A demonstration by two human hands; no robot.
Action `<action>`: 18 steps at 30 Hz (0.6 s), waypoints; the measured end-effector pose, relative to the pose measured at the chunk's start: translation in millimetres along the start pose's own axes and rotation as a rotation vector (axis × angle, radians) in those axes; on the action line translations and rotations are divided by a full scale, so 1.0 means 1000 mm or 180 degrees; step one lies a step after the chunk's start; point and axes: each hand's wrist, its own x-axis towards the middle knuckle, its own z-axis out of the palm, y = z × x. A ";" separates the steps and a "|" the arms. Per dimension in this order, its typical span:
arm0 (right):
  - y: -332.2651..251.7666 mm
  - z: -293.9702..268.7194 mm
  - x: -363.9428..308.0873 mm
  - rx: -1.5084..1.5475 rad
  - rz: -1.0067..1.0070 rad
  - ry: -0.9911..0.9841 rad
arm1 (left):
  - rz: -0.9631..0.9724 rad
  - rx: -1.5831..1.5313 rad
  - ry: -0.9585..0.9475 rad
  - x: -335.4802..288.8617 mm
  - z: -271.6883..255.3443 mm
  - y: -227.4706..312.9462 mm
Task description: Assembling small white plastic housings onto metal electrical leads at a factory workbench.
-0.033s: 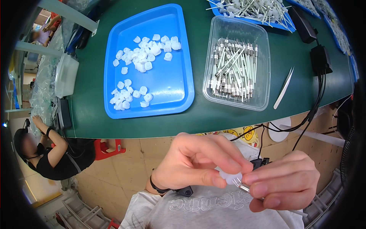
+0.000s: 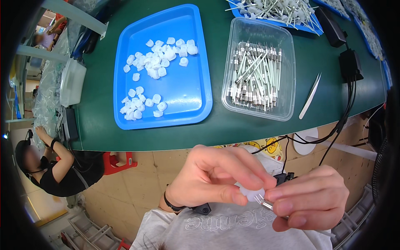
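Note:
Between the thumb and fingers of my left hand (image 2: 221, 175) is a small translucent white plastic cap (image 2: 251, 194). My right hand (image 2: 312, 198) pinches a thin rod with a shiny metal end (image 2: 267, 204), its prongs pointing at the cap. The prong tips meet the cap's edge; how deep they sit in it I cannot tell. Both hands are close together in front of my chest, off the table's near edge. More white caps (image 2: 156, 58) lie in two loose groups in a blue tray (image 2: 183, 114). Similar rods (image 2: 256, 79) fill a clear plastic box (image 2: 287, 110).
White tweezers (image 2: 310, 96) lie right of the box on the green table (image 2: 166, 139). Another blue tray (image 2: 306, 29) at the back holds white-headed rods (image 2: 279, 10). Black cables (image 2: 350, 100) hang over the right edge. A person (image 2: 54, 166) sits at left beside a red stool (image 2: 118, 162).

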 end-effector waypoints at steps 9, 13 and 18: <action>0.000 0.004 -0.002 -0.0071 -0.0061 0.0153 | 0.0041 0.0165 -0.0109 0.000 -0.002 0.000; 0.000 0.006 -0.004 -0.0145 -0.0112 0.0223 | 0.0234 -0.0142 0.0143 0.001 0.005 0.000; 0.001 0.008 -0.009 -0.0315 -0.0114 0.0375 | 0.0551 0.0531 0.0334 0.003 0.012 0.002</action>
